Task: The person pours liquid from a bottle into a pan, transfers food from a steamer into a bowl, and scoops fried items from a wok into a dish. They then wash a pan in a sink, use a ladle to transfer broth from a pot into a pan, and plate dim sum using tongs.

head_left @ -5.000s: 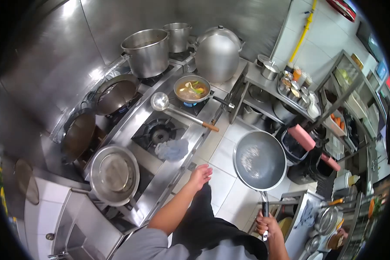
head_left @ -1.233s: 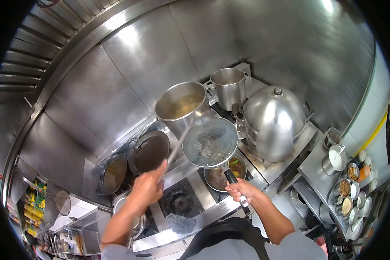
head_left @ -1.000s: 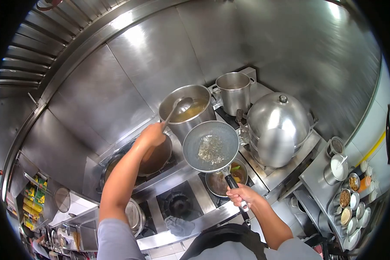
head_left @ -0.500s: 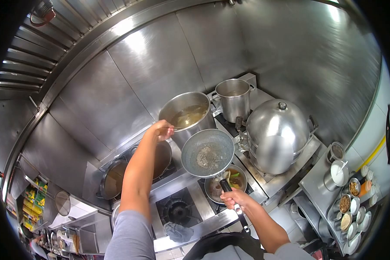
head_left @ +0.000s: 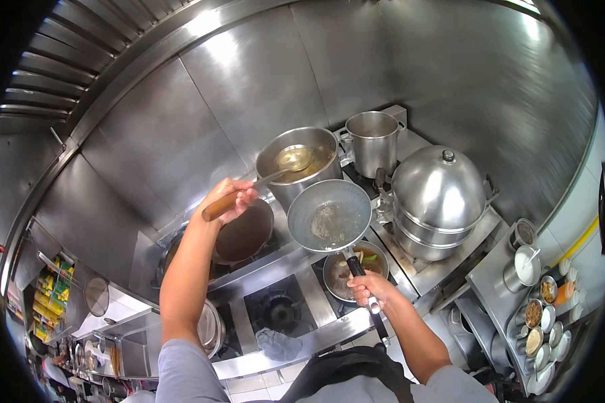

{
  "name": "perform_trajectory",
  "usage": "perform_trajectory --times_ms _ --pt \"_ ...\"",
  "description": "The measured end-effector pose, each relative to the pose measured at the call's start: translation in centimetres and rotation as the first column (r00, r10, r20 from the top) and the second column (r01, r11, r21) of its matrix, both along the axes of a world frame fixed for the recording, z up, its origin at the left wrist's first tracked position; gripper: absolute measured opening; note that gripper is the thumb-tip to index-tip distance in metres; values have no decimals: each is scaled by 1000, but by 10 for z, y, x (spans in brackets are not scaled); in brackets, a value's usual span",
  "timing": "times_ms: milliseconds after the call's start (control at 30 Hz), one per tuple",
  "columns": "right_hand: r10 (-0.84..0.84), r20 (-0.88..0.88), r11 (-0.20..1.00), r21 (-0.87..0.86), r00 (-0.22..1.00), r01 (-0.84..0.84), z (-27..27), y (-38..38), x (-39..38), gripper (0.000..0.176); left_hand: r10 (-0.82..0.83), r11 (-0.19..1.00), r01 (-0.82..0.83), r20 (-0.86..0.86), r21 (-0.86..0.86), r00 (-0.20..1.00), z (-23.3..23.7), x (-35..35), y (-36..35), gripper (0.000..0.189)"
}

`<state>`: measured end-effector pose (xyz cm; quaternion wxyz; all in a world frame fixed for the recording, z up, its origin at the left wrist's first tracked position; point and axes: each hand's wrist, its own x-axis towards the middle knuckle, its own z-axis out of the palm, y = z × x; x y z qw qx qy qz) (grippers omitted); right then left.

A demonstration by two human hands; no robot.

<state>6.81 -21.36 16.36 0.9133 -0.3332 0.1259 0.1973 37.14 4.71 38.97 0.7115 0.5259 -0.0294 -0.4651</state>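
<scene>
My left hand (head_left: 230, 199) is closed around the brown handle of a ladle (head_left: 273, 177). The ladle's bowl is full of clear yellowish liquid and sits over the large stockpot (head_left: 302, 187). In my right hand (head_left: 372, 289) is the black handle of a grey frying pan (head_left: 346, 208), tilted just in front of that pot. A pale, dark-speckled residue lies on the pan's bottom. Under it, on a burner, is a second pan (head_left: 326, 272) with brown broth and green vegetable pieces, partly covered from view. Its handle appears to run below my right hand.
A domed steamer (head_left: 437, 181) and a smaller pot (head_left: 375, 144) stand at the right back. A wide dark pot (head_left: 245, 232) is at left. A grey cloth (head_left: 277, 344) lies at the stove's front edge, with seasoning containers (head_left: 534, 314) on the right-hand shelf.
The ladle has come up out of the stockpot, now filled, and its handle shows in my left hand. The view has shifted slightly; my right hand still grips the frying pan.
</scene>
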Motion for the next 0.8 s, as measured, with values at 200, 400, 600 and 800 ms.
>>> perform_trajectory --times_ms 200,400,600,800 --pt "-15 12 999 34 1000 15 2 6 1 21 18 999 -18 -25 -26 1000 11 -80 26 26" --pt "-32 -11 999 43 999 32 8 7 -5 21 -25 994 24 5 104 1000 -29 -136 42 32" --pt "-24 -30 999 40 999 25 5 0 -12 21 -256 906 161 205 390 945 -60 -171 39 50" --pt "-18 2 1000 22 1000 18 -8 -10 -17 21 -633 648 -132 627 750 455 -51 -191 44 70"
